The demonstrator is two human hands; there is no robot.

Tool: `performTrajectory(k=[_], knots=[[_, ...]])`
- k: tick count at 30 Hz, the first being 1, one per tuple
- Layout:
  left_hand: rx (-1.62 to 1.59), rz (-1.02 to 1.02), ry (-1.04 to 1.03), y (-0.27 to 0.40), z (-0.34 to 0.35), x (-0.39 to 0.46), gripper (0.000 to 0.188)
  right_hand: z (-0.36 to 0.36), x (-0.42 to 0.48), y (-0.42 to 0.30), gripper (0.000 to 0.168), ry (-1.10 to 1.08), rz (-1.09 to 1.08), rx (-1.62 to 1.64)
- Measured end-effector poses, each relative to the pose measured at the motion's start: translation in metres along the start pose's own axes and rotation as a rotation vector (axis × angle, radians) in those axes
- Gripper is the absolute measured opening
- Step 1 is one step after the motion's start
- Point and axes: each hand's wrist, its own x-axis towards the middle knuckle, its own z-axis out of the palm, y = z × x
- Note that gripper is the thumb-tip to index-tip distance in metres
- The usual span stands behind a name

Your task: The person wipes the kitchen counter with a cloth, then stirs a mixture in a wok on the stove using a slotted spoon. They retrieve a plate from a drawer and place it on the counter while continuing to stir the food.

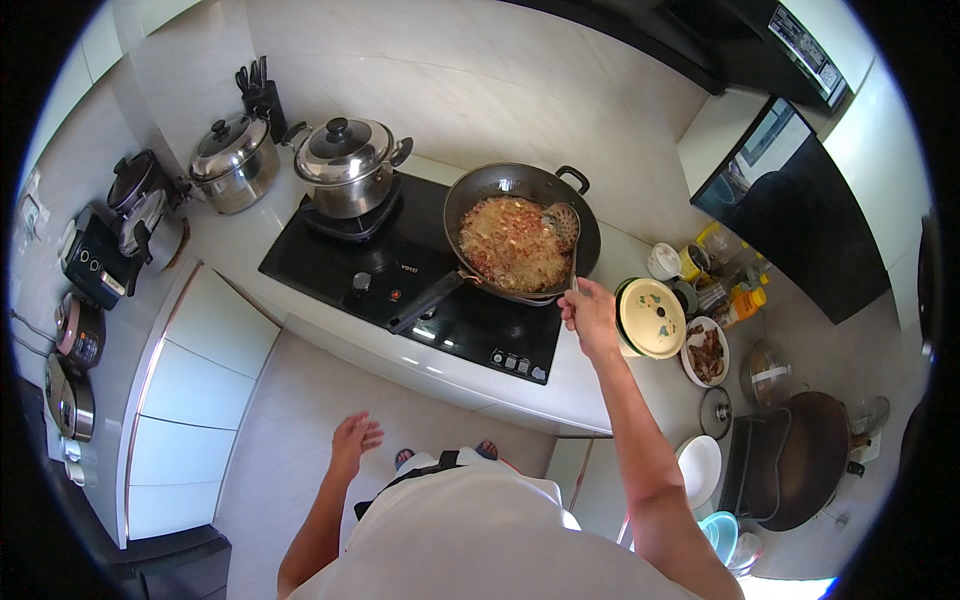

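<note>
My right hand [590,315] is closed around the handle of a perforated metal skimmer [564,223], beside the near right rim of a dark wok [523,176]. The skimmer's bowl rests in the right part of bubbling, oily reddish-brown food [514,244]. The wok stands on the right side of a black glass cooktop [330,274], its long black handle pointing to the near left. My left hand [355,442] hangs in front of the counter above the floor, fingers apart, holding nothing.
A lidded steel pot [345,161] stands on the left burner, another steel pot [232,165] left of it. Right of the cooktop are a cream lidded pot [651,319], a white dish of browned food [705,351], bottles, and a white bowl [699,471]. A range hood hangs above.
</note>
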Motion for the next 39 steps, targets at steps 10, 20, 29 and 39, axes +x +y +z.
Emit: performTrajectory(k=[10, 20, 29, 39], knots=[[-0.287, 0.218, -0.305, 0.186, 0.121, -0.012, 0.050, 0.043, 0.016, -0.001, 0.024, -0.284, 0.211, 0.518], [-0.277, 0.207, -0.274, 0.181, 0.132, -0.007, 0.046, -0.017, -0.063, -0.026, 0.049, -0.345, -0.062, -0.205], [-0.322, 0.211, -0.257, 0.170, 0.128, -0.003, 0.040, -0.067, -0.097, -0.039, 0.047, -0.345, -0.100, -0.467], [-0.285, 0.200, -0.193, 0.143, 0.116, 0.003, 0.038, -0.038, -0.063, -0.011, 0.046, -0.289, -0.225, -0.585]])
